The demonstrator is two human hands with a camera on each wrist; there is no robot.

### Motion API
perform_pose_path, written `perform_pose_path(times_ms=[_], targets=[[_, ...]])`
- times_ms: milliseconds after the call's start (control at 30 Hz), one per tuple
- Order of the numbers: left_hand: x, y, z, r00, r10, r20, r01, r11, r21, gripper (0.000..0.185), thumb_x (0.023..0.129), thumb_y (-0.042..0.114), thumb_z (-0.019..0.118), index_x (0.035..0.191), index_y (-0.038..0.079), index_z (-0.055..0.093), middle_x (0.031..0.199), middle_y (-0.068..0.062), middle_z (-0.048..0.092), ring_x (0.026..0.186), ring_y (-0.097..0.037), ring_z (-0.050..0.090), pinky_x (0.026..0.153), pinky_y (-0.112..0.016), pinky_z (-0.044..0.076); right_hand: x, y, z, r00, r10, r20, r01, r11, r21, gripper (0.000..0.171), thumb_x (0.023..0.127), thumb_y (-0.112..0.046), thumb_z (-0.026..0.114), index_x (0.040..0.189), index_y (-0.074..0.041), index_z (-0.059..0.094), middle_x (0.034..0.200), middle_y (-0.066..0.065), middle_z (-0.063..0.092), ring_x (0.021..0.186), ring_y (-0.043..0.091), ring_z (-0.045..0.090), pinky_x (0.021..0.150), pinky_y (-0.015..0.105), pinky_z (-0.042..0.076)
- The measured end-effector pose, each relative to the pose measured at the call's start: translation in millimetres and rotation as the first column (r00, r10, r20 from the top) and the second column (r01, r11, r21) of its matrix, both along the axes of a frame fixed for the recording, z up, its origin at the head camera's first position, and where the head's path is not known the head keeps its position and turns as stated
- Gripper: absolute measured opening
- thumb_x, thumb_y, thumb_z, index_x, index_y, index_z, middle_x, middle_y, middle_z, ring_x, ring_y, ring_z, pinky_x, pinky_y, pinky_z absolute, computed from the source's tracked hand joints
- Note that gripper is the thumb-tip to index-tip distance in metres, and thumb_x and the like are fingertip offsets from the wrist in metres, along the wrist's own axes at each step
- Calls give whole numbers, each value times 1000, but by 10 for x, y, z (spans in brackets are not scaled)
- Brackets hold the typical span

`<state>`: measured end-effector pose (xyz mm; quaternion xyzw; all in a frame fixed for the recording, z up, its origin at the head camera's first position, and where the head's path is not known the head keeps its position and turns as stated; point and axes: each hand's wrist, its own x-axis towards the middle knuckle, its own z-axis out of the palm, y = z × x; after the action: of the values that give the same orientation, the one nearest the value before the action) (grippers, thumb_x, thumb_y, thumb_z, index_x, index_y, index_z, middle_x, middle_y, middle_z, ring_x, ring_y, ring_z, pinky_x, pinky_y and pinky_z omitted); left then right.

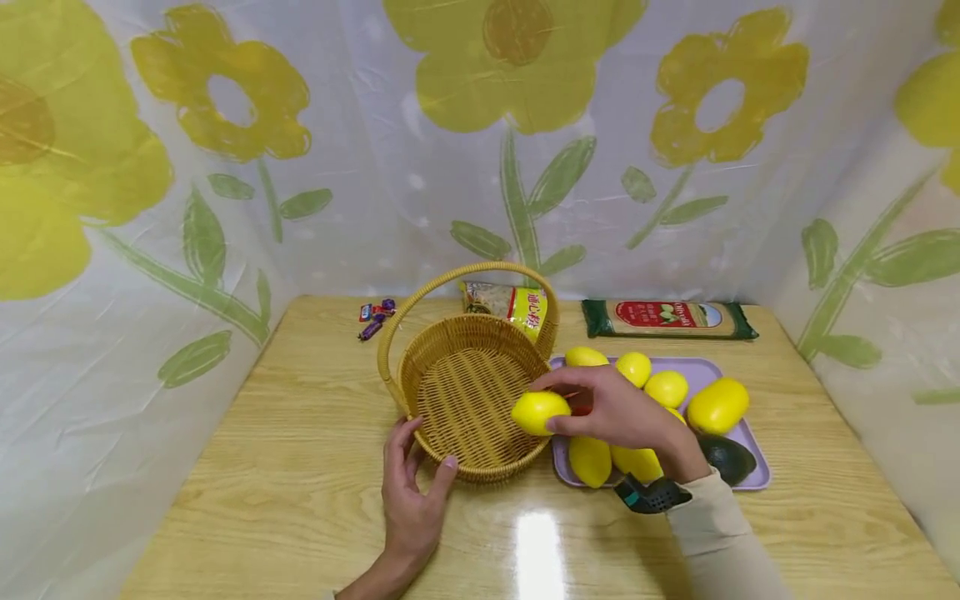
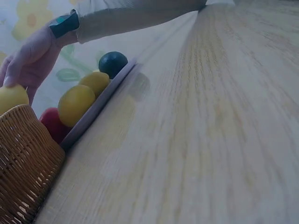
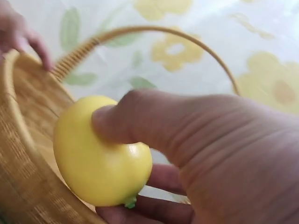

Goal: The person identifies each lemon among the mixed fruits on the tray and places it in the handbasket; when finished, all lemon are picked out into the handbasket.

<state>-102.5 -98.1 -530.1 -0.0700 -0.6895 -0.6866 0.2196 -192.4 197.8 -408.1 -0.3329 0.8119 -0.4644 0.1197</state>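
Gripping yellow fruit [image 1: 540, 414] in right hand [image 1: 617, 406], over basket [image 1: 422, 360] | Touching rim with left hand [image 1: 414, 500], fingers spread | Apparently loading from tray [image 1: 699, 379] | Next: lower, release inside

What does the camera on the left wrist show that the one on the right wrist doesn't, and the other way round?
Only the left wrist view shows the tray, with a dark green fruit and a red item.

Only the right wrist view shows the left hand, the basket's arched handle and the lemon's green tip.

Both show the basket, the right hand and the lemon it holds.
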Motion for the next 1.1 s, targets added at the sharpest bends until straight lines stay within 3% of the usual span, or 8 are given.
perform_pose_path(times_ms=[200,333,433,633,767,833,967,1100], targets=[[-22,4,7,1000,3,-30,-3,1000,-3,68,96,-8,73,157,2,46,167,-32,30,154,-39,39,129,-30,39,45,-204,-41,993,49,-104,-38,993,110,45,99,-23,84,142,-25,72,138,-7,75,110,14,74,91,42,66],[-28,3,4,999,5,-34,-5,1000,-9,67,96,-8,73,157,1,46,166,-33,31,153,-44,39,129,-29,40,1,66,3,999,22,-25,-22,1000,-3,45,100,-14,81,144,-17,71,143,6,73,125,26,73,105,50,62],[-12,-5,1,1000,4,-5,-4,1000,-16,67,96,-7,73,157,-1,45,167,-31,31,153,-47,37,128,-27,39,-64,505,6,999,-23,27,25,996,-85,45,101,-7,78,145,-10,69,145,9,72,130,31,71,111,40,59],[26,-26,-5,1000,15,16,-15,999,-34,66,97,-6,73,157,1,46,169,-23,32,152,-48,38,127,-25,40,-147,1338,-187,972,-231,52,236,964,-121,45,104,-2,72,148,-1,64,145,3,72,130,10,70,107,21,56],[22,-29,1,1000,22,5,-22,999,-35,64,97,-6,73,155,0,47,168,-25,33,152,-45,40,126,-24,40,-144,1568,-264,928,-373,13,373,928,8,46,106,-14,74,150,-4,65,147,1,71,128,1,67,104,13,53],[18,-25,1,1000,22,5,-22,999,-28,64,97,-7,73,155,-2,47,167,-26,34,151,-44,41,126,-24,41,-148,1610,-280,914,-405,-4,404,911,86,47,105,-17,75,150,-7,65,150,8,68,134,12,67,109,20,54],[13,-16,-3,1000,26,15,-26,1000,-14,65,96,-8,73,155,0,47,167,-27,34,151,-44,42,124,-24,43,-188,1617,-308,915,-403,-11,397,897,194,46,104,-12,74,149,-7,66,153,18,64,142,43,59,120,54,51],[3,-11,-3,999,32,14,-31,999,-18,66,95,-8,74,155,4,49,167,-26,34,151,-44,41,124,-23,43,-242,1569,-332,920,-389,-52,386,874,296,47,98,-5,76,144,-8,71,149,22,67,137,49,61,116,69,49]])
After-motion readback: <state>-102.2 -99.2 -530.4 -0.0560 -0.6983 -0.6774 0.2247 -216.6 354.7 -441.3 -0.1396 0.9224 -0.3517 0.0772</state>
